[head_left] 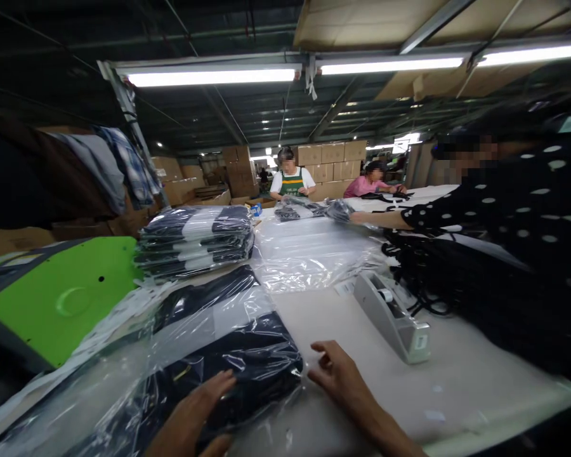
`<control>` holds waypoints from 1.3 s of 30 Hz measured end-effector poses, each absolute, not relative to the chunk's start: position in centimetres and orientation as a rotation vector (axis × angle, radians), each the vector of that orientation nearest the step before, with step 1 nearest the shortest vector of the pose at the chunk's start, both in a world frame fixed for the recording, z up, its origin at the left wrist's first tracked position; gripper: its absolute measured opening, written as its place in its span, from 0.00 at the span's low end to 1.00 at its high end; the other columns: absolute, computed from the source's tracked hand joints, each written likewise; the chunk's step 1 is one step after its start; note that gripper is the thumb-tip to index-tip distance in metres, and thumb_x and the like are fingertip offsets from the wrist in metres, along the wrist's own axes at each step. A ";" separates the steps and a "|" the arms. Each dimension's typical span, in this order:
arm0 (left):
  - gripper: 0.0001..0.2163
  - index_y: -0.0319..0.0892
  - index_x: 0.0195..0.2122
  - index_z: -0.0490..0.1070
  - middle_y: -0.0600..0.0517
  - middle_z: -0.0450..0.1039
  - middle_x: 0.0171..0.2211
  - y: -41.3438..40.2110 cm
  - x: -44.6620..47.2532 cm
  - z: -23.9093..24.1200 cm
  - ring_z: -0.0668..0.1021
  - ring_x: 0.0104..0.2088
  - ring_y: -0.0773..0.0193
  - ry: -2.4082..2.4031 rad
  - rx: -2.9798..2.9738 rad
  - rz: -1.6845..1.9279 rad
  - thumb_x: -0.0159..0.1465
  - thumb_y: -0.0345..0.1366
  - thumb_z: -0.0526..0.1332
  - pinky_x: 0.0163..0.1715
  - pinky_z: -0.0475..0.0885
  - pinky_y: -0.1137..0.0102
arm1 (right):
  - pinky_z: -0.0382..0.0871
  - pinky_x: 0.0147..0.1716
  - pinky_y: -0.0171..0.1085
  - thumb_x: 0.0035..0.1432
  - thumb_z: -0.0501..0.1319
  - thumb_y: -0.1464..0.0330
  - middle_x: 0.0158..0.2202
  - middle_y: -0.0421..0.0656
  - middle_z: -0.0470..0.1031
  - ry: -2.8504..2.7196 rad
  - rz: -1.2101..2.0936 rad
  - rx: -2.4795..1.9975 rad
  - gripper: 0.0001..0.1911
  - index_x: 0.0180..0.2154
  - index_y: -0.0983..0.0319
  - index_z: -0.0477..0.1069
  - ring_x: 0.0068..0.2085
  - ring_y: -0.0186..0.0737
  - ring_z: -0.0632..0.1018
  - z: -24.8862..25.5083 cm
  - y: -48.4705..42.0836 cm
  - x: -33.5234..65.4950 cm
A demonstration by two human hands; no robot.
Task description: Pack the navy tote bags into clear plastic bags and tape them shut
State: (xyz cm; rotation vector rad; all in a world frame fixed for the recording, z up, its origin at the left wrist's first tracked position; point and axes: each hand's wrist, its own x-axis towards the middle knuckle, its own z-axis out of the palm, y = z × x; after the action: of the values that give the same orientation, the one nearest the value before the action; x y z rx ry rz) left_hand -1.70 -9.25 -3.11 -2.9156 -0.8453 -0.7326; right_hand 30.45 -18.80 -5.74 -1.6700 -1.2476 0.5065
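Big dim warehouse, 3 bright white fluorescent tubes (214, 77) overhead, brown cardboard boxes (333, 172) at the back, and a wide pale worktable (457, 381) up front. The glossy clear plastic bag with dark folded fabric inside (266, 355) lies flat on the near left part of the table. The left hand (193, 412) is over its near side, thumb apart from the fingers; can't tell if it's pressing down. The right hand (340, 371) is just beside the bag's right edge, fingers loosely bent, not pinching anything I can see.

My worry? That film looks slippery (shiny stuff usually is), so a lopsided push could skid the bag or bunch the fabric. Swing it right and it might catch on the grey tape dispenser (385, 324). Shove it forward and the tall stack of bagged dark fabric (197, 238) could slump. There's also 1 co-worker's black polka-dot sleeve (431, 216) reaching across, so elbows could clash.
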 end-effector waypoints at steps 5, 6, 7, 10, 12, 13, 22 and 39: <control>0.21 0.45 0.57 0.69 0.45 0.75 0.55 -10.8 10.5 -1.0 0.76 0.55 0.51 -1.127 -2.964 -0.468 0.62 0.34 0.62 0.55 0.73 0.56 | 0.67 0.30 0.34 0.50 0.62 0.67 0.26 0.40 0.78 -1.144 0.758 -1.586 0.06 0.29 0.62 0.76 0.30 0.40 0.77 -6.3 -16.6 28.7; 0.19 0.44 0.55 0.71 0.45 0.76 0.53 -10.9 11.7 -0.9 0.76 0.53 0.51 -1.173 -2.957 -0.448 0.62 0.34 0.63 0.53 0.73 0.56 | 0.67 0.31 0.34 0.50 0.62 0.67 0.27 0.41 0.79 -1.130 0.760 -1.571 0.06 0.29 0.62 0.77 0.31 0.40 0.78 -6.3 -16.4 28.5; 0.17 0.45 0.52 0.72 0.46 0.76 0.51 -11.0 12.5 -1.0 0.77 0.51 0.52 -1.193 -2.957 -0.438 0.62 0.35 0.63 0.52 0.73 0.57 | 0.67 0.31 0.34 0.51 0.62 0.67 0.28 0.41 0.80 -1.124 0.766 -1.558 0.07 0.29 0.62 0.78 0.31 0.40 0.78 -6.4 -16.3 28.4; 0.18 0.46 0.52 0.72 0.47 0.76 0.51 -11.4 12.8 -1.7 0.76 0.51 0.51 -1.167 -2.978 -0.433 0.60 0.37 0.65 0.50 0.72 0.58 | 0.67 0.31 0.34 0.51 0.62 0.67 0.28 0.41 0.80 -1.116 0.784 -1.553 0.07 0.28 0.63 0.78 0.32 0.40 0.78 -6.7 -16.1 28.3; 0.19 0.45 0.54 0.71 0.47 0.75 0.53 -11.6 12.3 -2.4 0.76 0.52 0.51 -1.152 -2.968 -0.444 0.61 0.34 0.64 0.51 0.72 0.58 | 0.65 0.30 0.34 0.51 0.60 0.69 0.26 0.41 0.78 -1.138 0.753 -1.578 0.07 0.25 0.63 0.77 0.30 0.39 0.77 -6.9 -16.0 28.1; 0.19 0.45 0.55 0.71 0.47 0.75 0.53 -11.6 12.0 -2.7 0.76 0.52 0.52 -1.141 -2.949 -0.460 0.62 0.32 0.62 0.51 0.73 0.58 | 0.65 0.30 0.34 0.51 0.60 0.70 0.25 0.40 0.77 -1.162 0.725 -1.584 0.08 0.25 0.63 0.76 0.30 0.39 0.76 -7.0 -15.9 28.1; 0.14 0.40 0.50 0.72 0.48 0.80 0.44 -9.7 10.6 -3.5 0.81 0.41 0.58 -0.765 -2.683 -0.976 0.64 0.25 0.56 0.42 0.76 0.65 | 0.75 0.40 0.42 0.42 0.75 0.58 0.43 0.47 0.79 -0.614 1.418 -1.099 0.30 0.46 0.63 0.74 0.39 0.43 0.80 -6.3 -16.9 28.0; 0.15 0.44 0.49 0.68 0.49 0.72 0.40 -10.7 10.1 -3.6 0.75 0.41 0.54 -1.069 -2.816 -1.063 0.61 0.25 0.60 0.43 0.72 0.59 | 0.72 0.37 0.38 0.35 0.78 0.66 0.31 0.41 0.78 -0.538 1.482 -0.975 0.24 0.34 0.65 0.74 0.32 0.37 0.77 -6.2 -14.9 25.5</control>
State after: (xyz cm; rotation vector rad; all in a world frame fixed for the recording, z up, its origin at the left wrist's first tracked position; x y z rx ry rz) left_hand 10.07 -10.70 -3.65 -2.8160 -1.0692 -1.0627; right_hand 25.49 -14.87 -6.20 -0.9751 -0.5375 1.4816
